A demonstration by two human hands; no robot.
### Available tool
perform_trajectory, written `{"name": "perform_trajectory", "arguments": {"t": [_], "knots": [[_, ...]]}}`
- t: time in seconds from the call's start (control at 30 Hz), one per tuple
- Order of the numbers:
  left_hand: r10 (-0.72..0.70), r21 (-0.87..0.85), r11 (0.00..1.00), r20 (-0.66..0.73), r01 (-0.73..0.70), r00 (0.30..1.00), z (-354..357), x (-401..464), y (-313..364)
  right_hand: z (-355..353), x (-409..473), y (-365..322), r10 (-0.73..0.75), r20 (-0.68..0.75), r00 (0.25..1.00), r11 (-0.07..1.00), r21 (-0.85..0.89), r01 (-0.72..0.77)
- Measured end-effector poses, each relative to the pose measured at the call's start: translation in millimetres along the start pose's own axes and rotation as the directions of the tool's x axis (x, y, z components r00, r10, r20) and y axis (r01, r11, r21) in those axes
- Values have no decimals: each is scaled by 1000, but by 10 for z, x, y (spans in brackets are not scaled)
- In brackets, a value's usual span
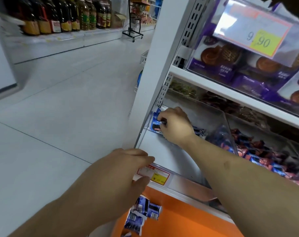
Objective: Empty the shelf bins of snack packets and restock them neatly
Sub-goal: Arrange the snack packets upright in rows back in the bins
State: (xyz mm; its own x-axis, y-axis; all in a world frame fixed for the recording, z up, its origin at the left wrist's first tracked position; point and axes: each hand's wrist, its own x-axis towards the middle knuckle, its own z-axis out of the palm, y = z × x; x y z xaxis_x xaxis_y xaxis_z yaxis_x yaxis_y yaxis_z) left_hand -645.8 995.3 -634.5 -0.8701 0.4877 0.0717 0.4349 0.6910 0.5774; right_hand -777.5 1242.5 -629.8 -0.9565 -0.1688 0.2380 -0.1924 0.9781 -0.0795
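Supermarket shelving surrounds us; one price card [253, 28] reads 9.90. Our right hand [175, 126] pinches a blue snack packet [156, 123], standing upright at the clear bin's [228, 127] far-left corner. Our left hand [126, 177] grips the bin's front edge.

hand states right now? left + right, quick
Left hand: grips the front edge of the clear bin, fingers curled over it.
Right hand: closed on a blue snack packet at the bin's back left corner.
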Motion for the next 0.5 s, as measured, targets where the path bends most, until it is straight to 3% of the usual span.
{"name": "perform_trajectory", "arguments": {"t": [0.1,0.2,0.33,0.4,0.5], "knots": [[-29,-29,999,21,29,999,70,66,-70,-53,-41,-11,-26,16,1000,999,-37,27],[-17,-96,995,22,19,1000,26,94,-98,-205,-194,-43,1,-31,1000,999,47,0],[122,-112,985,-53,-128,991,-271,-190,189,-634,-777,-265,-92,-189,978,971,202,131],[130,-128,984,26,-125,991,-345,-268,264,-880,-1239,-442,-164,-221,961,937,269,222],[64,-100,994,210,-44,976,-235,-344,199,-922,-1926,-623,-229,-96,969,846,473,247]]}}
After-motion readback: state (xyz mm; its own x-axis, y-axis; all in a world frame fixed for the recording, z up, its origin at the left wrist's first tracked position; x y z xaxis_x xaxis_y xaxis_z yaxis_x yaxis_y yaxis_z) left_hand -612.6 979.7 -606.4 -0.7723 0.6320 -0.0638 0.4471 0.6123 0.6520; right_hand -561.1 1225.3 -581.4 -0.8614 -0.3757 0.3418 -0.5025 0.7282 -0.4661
